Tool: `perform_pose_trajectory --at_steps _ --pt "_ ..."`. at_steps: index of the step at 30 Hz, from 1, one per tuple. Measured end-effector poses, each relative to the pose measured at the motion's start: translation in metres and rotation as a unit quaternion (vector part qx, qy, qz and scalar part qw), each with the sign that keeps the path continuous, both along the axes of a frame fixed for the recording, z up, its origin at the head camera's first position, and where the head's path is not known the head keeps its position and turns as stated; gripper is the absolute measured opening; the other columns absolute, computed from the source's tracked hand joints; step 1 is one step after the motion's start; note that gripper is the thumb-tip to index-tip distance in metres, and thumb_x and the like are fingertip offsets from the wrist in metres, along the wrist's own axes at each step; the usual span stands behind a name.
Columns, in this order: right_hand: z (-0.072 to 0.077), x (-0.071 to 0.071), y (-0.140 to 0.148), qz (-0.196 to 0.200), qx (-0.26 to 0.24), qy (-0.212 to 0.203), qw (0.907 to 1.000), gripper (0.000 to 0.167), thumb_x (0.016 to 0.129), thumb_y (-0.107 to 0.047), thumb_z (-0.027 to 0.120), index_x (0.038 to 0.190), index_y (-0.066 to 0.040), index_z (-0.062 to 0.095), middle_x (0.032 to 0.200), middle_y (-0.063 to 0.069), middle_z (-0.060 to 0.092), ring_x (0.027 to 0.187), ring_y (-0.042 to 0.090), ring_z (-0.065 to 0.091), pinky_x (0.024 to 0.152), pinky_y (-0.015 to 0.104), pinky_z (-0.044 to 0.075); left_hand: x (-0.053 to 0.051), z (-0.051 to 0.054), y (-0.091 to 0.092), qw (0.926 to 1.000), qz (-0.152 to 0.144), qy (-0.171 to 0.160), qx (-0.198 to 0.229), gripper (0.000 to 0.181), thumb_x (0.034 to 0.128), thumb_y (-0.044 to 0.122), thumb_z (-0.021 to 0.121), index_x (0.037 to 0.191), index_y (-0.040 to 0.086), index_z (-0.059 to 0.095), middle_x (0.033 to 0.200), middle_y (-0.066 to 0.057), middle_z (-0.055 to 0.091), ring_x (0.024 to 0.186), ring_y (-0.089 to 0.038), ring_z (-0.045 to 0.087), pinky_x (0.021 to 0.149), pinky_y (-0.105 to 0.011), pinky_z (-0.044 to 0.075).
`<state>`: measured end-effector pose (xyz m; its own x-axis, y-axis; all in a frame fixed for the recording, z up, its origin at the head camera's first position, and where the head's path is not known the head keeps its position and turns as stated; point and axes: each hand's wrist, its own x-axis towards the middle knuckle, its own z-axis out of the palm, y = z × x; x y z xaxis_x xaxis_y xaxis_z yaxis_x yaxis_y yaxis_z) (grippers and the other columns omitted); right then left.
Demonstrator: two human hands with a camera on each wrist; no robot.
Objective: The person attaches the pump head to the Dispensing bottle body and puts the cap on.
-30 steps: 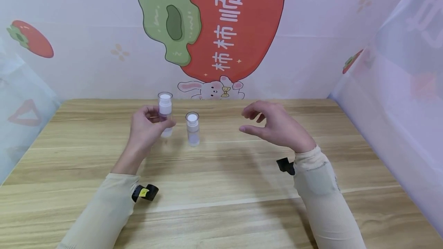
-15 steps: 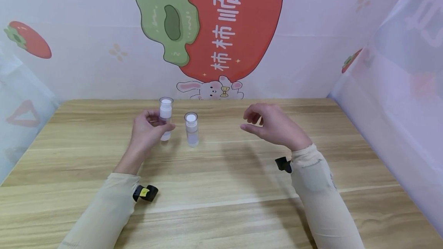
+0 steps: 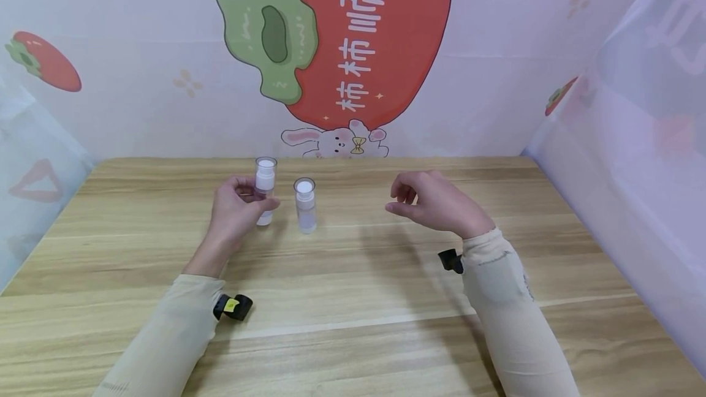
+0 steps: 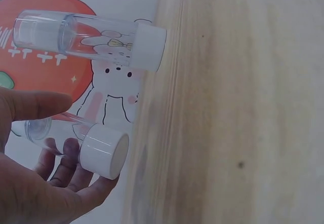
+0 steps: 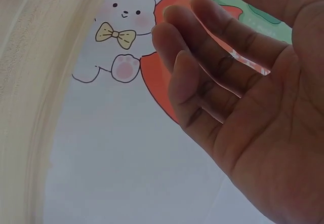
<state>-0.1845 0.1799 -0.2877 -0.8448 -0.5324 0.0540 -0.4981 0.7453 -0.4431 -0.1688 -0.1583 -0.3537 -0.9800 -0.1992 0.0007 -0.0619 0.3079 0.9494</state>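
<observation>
My left hand [image 3: 236,208] holds a small clear pump bottle [image 3: 265,177] upright at the left, thumb in front and fingers curled behind. Its clear cap covers a white top. In the left wrist view the white base [image 4: 104,150] of that bottle shows, with fingers visible through the clear wall. Just to its right a similar pump bottle [image 3: 306,216] stands upright on the table, apart from the held one. Farther right my right hand [image 3: 441,204] hovers above the table with loosely bent fingers; the right wrist view shows its palm [image 5: 268,143] holding nothing.
The wood-grain table [image 3: 331,287] runs back to a white wall cloth [image 3: 485,109] printed with a large red persimmon and a rabbit. More printed cloth [image 3: 645,158] hangs along the right side, and similar cloth hangs at the left.
My left hand has lowered the held pump bottle a little toward the table. The fingers of my right hand have bent slightly closer together. The other bottle stays in place.
</observation>
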Motion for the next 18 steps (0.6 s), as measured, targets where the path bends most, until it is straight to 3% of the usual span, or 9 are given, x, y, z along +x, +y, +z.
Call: perform_pose_trajectory --at_steps 18 --pt "0.0002 -0.0005 -0.0014 -0.016 0.02 -0.003 0.9997 0.023 0.089 -0.022 0.08 0.104 -0.007 0.071 0.094 0.0 0.068 0.09 0.02 0.062 0.083 0.038 0.052 -0.0023 -0.0058 0.0008 0.9998 0.002 -0.022 -0.002 0.056 0.084 0.003 0.077 0.129 -0.01 0.047 0.122 -0.021 0.054 0.109 -0.029 0.058 0.092 -0.033 0.049"
